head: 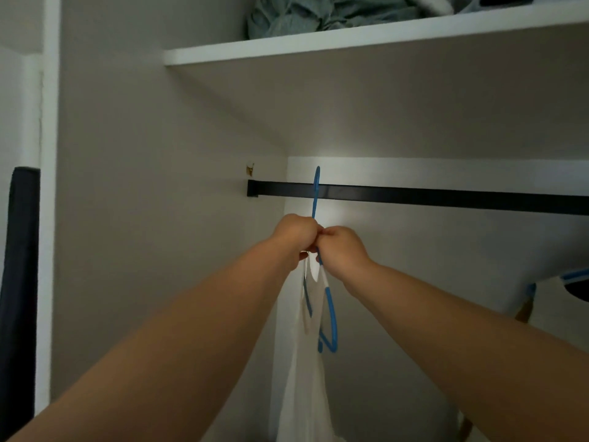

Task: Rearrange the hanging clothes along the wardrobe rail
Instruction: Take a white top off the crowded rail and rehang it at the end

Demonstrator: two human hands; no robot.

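Note:
A black wardrobe rail (414, 196) runs from the left wall to the right edge. A blue hanger (331, 314) hooks over the rail near its left end, seen edge-on. A white garment (306, 378) hangs from it. My left hand (293, 234) and my right hand (344, 247) meet just below the hook, both closed around the hanger's neck and the top of the white garment. The fingers are hidden behind the knuckles.
A white shelf (350, 43) above the rail carries bundled grey-green fabric (312, 14). Another blue hanger with clothes (573, 279) shows at the right edge. A dark cloth (19, 282) hangs outside the wardrobe's left frame.

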